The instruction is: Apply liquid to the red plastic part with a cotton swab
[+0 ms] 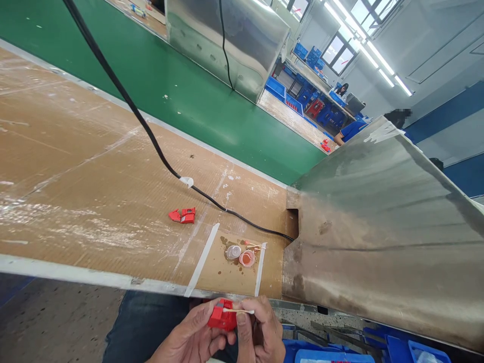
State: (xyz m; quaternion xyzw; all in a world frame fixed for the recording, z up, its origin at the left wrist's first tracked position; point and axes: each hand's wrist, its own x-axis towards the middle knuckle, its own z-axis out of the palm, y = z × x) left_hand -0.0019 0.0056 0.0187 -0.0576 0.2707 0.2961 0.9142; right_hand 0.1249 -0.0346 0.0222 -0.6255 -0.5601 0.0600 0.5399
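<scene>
At the bench's front edge, my left hand (192, 330) grips a small red plastic part (222, 316) by its sides. My right hand (264, 327) pinches a cotton swab (238, 311) between thumb and fingers, and one swab tip meets the face of the red part. Beyond the hands, on a taped piece of cardboard (212, 277), stand a small cup of reddish liquid (247, 258) and a clear cup (233, 252). Reddish-tipped swabs (254, 245) lie behind the cups. Further left, more red plastic parts (184, 216) rest on the bench.
A black cable (159, 151) crosses the cardboard-covered bench (94, 176) and enters a notch in a metal panel (378, 237) at right. A green conveyor belt (196, 121) runs behind. Blue bins (333, 355) sit below right. Another person's blue sleeve (351, 130) shows at the far side.
</scene>
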